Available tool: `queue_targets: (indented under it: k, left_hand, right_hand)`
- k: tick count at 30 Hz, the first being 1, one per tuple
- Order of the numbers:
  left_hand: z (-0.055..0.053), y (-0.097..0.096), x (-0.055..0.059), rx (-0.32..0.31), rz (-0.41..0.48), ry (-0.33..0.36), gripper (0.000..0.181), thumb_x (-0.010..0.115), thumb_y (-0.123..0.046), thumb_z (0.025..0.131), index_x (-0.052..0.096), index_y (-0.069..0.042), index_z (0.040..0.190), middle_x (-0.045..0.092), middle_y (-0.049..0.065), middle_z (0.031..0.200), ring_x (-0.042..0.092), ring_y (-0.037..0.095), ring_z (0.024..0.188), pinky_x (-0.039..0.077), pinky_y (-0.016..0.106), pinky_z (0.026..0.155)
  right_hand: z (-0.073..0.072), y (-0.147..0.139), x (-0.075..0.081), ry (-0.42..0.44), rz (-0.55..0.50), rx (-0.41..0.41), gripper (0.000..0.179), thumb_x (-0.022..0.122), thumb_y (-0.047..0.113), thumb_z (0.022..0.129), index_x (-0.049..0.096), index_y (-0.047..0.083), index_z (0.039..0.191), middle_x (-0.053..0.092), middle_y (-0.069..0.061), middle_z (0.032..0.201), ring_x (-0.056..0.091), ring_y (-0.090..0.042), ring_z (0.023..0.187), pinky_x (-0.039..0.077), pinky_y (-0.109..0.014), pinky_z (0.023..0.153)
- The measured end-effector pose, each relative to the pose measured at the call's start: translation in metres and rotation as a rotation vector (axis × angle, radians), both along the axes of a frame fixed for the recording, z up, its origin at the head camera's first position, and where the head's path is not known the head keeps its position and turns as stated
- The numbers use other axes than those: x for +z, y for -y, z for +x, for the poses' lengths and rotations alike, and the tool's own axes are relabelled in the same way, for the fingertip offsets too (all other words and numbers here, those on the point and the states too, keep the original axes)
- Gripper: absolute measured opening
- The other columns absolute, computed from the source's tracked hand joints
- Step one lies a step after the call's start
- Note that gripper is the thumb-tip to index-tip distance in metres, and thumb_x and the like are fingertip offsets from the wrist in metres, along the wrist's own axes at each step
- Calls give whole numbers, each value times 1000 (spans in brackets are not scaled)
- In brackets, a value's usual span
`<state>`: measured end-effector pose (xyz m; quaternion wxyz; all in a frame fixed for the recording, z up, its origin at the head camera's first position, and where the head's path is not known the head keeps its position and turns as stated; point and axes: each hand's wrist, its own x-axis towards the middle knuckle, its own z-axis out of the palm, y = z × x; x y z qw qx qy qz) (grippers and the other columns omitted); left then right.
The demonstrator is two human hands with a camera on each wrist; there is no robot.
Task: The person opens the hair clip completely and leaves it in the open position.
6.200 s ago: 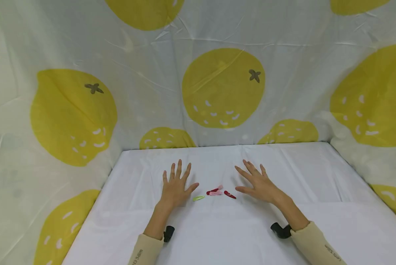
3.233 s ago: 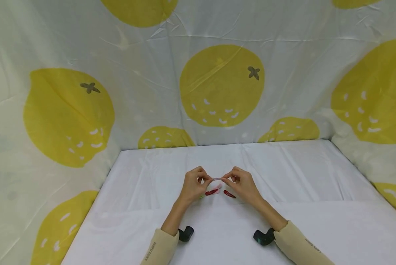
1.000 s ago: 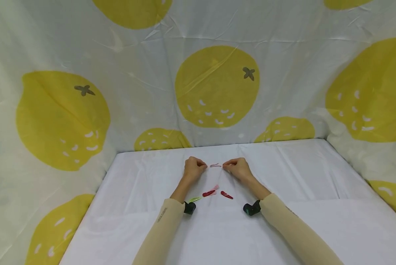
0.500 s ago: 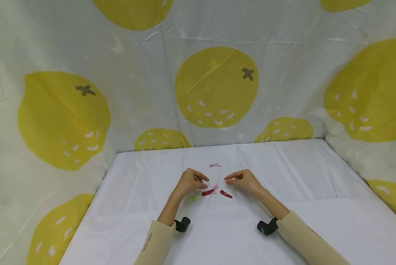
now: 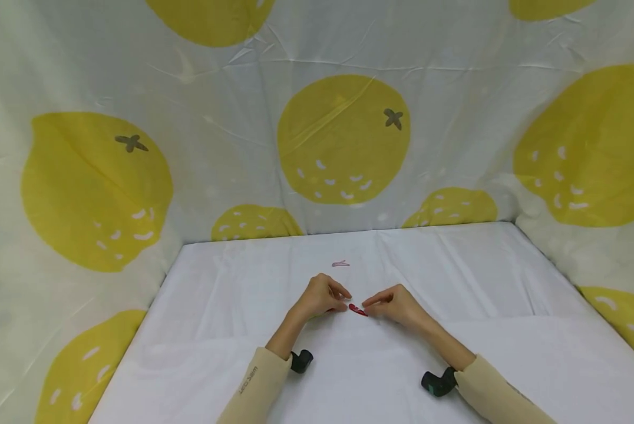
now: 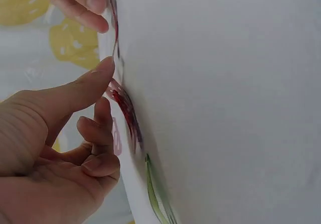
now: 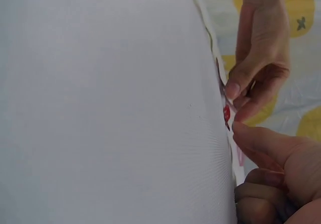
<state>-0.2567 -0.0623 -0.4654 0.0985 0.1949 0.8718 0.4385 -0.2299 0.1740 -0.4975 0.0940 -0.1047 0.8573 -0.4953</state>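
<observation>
A red snap hair clip (image 5: 356,309) lies on the white cloth between both hands. My left hand (image 5: 322,296) hovers at its left, thumb and index finger apart, partly covering another red hair clip (image 6: 128,112). My right hand (image 5: 396,306) reaches to the clip's right end with its fingertips close together; whether they touch it is hard to see. A green hair clip (image 6: 156,196) lies under the left hand, seen in the left wrist view. Farther back, a pink hair clip (image 5: 340,264) lies by itself.
The white-covered table (image 5: 375,377) runs back to a hanging curtain (image 5: 232,118) printed with yellow lemons. Black wrist cameras (image 5: 302,361) sit at both cuffs.
Over the last seconds the hands picked up a pink hair clip, set it down farther back and let go. They have since come back toward the front, closing in around the right-hand red clip.
</observation>
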Motion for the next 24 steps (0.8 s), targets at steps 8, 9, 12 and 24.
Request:
queue_targets:
  k: [8, 9, 12, 24]
  left_hand:
    - [-3, -4, -4, -24, -44, 7, 14, 89, 1, 76, 83, -1, 89, 71, 10, 80, 54, 9, 71, 45, 19, 60]
    - [-4, -5, -4, -29, -45, 2, 13, 88, 1, 76, 83, 0, 88, 71, 10, 79, 54, 9, 71, 44, 19, 60]
    - [-3, -5, -4, -40, -47, -10, 12, 88, 2, 76, 82, 0, 86, 71, 9, 75, 53, 8, 69, 44, 18, 59]
    - [-2, -8, -9, -55, -81, -55, 10, 90, -2, 76, 83, -2, 81, 67, 8, 76, 51, 9, 72, 41, 18, 61]
  right_hand:
    - [2, -3, -4, -6, -28, 3, 16, 90, 18, 79, 85, 10, 92, 79, -7, 80, 53, -7, 69, 38, -20, 57]
    - [2, -3, -4, -12, -26, 0, 15, 90, 18, 78, 85, 10, 90, 79, -6, 79, 53, -6, 68, 38, -19, 56]
    - [2, -2, -4, -26, -23, -8, 11, 90, 17, 78, 85, 10, 86, 79, -5, 79, 54, -6, 68, 39, -19, 57]
    - [4, -1, -7, -64, -23, -24, 7, 88, 17, 81, 85, 11, 83, 80, -4, 79, 60, -5, 69, 43, -18, 57]
